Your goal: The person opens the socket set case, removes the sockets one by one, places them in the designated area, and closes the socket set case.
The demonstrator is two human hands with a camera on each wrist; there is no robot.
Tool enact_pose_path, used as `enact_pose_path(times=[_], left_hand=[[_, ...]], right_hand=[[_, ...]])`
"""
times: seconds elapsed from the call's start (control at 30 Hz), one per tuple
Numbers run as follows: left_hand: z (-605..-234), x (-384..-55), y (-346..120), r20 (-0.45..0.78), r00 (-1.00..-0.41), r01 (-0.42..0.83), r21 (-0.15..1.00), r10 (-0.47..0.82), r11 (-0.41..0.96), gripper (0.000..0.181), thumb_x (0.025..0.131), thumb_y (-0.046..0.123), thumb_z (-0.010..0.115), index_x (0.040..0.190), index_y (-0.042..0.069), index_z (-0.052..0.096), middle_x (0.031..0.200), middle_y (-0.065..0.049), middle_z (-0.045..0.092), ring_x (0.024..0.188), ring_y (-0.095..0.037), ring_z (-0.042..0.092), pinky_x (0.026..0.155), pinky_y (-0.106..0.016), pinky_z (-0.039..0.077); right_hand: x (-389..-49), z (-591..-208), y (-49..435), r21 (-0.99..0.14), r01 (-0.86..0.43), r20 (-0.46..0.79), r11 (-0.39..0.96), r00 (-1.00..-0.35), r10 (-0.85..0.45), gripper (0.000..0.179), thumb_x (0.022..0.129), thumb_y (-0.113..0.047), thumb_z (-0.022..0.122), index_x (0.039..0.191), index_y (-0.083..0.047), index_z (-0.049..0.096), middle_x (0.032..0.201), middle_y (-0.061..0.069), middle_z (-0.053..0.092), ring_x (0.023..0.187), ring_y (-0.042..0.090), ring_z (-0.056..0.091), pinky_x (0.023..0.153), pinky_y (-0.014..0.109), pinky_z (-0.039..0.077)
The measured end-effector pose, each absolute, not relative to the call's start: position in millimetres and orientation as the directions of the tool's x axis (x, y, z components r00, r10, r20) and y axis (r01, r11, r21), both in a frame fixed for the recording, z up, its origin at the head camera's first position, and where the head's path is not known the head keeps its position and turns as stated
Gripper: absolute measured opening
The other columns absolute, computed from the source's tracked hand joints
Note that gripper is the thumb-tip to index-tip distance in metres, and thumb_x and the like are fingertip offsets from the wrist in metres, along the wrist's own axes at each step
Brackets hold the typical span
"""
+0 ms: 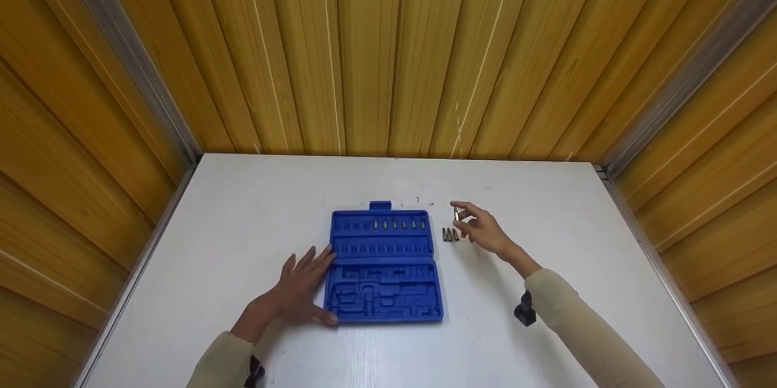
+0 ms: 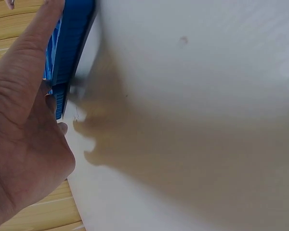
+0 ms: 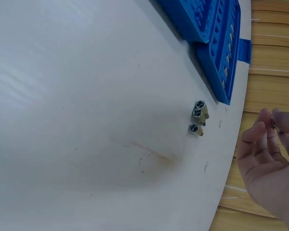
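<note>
White table (image 1: 255,212) is bordered by yellow walls (image 1: 364,60); blue case (image 1: 379,260) is touched by left hand (image 1: 296,292), fingers spread; metal piece (image 1: 456,214) is pinched by right hand (image 1: 487,232).

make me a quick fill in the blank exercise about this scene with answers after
The open case is coloured ____.
In the head view, the left hand touches the case's ____ edge.
There, the right hand holds a small metal piece to the ____ of the case.
Beside the case, exactly ____ loose metal sockets are on the white table.

Missing words: blue; left; right; three
</note>
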State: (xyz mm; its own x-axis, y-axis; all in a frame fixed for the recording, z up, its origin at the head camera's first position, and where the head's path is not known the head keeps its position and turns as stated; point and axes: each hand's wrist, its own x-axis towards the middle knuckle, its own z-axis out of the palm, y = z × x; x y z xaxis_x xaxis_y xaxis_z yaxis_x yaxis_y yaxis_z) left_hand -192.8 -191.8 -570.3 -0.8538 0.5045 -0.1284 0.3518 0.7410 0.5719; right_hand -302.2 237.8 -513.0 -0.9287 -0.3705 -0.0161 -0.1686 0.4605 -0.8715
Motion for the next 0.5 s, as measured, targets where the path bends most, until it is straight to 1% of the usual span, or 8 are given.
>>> enact_pose_path(times=[0.13,0.17,0.27,0.4,0.5], left_hand=[[-569,-194,-191,-0.127,-0.858,0.352,0.558,0.497,0.751,0.134,0.065,0.062,0.090,0.164,0.006,0.018,0.173,-0.013,0.014,0.158,-0.048,0.006,0.121,-0.074,0.001],[-568,-194,-191,-0.129,-0.860,0.350,0.557,0.494,0.753,0.134,0.065,0.061,0.090,0.163,0.006,0.018,0.173,-0.013,0.014,0.158,-0.048,0.006,0.121,-0.074,0.001],[-566,-193,-190,-0.140,-0.859,0.344,0.554,0.492,0.758,0.133,0.065,0.061,0.090,0.163,0.006,0.018,0.173,-0.013,0.014,0.158,-0.048,0.006,0.121,-0.074,0.001],[-565,-192,-190,-0.147,-0.856,0.341,0.561,0.496,0.754,0.134,0.065,0.060,0.090,0.163,0.005,0.018,0.173,-0.014,0.013,0.158,-0.048,0.006,0.121,-0.074,0.000],[-565,-191,-190,-0.147,-0.854,0.342,0.566,0.499,0.751,0.134,0.065,0.061,0.090,0.164,0.006,0.018,0.173,-0.013,0.013,0.158,-0.048,0.005,0.121,-0.074,-0.001]], right_hand=[[-304,-517,248,-0.843,-0.191,-0.010,0.504,-0.930,-0.368,0.047,0.100,-0.006,0.063,0.144,0.006,0.052,0.110,0.028,0.066,0.073,0.020,0.066,0.055,0.017,0.045],[-305,-518,250,-0.834,-0.198,-0.007,0.515,-0.930,-0.368,0.046,0.100,-0.007,0.064,0.143,0.006,0.053,0.109,0.028,0.067,0.073,0.025,0.067,0.055,0.017,0.045],[-305,-525,257,-0.808,-0.214,-0.001,0.549,-0.931,-0.365,0.046,0.098,-0.006,0.066,0.141,0.007,0.056,0.106,0.027,0.069,0.073,0.032,0.068,0.055,0.017,0.047],[-305,-534,264,-0.774,-0.235,0.009,0.588,-0.933,-0.361,0.044,0.096,-0.004,0.069,0.136,0.010,0.058,0.102,0.028,0.071,0.070,0.030,0.067,0.056,0.016,0.048],[-304,-540,269,-0.762,-0.247,0.017,0.599,-0.932,-0.363,0.044,0.094,-0.002,0.070,0.134,0.012,0.059,0.099,0.029,0.072,0.070,0.031,0.068,0.058,0.017,0.048]])
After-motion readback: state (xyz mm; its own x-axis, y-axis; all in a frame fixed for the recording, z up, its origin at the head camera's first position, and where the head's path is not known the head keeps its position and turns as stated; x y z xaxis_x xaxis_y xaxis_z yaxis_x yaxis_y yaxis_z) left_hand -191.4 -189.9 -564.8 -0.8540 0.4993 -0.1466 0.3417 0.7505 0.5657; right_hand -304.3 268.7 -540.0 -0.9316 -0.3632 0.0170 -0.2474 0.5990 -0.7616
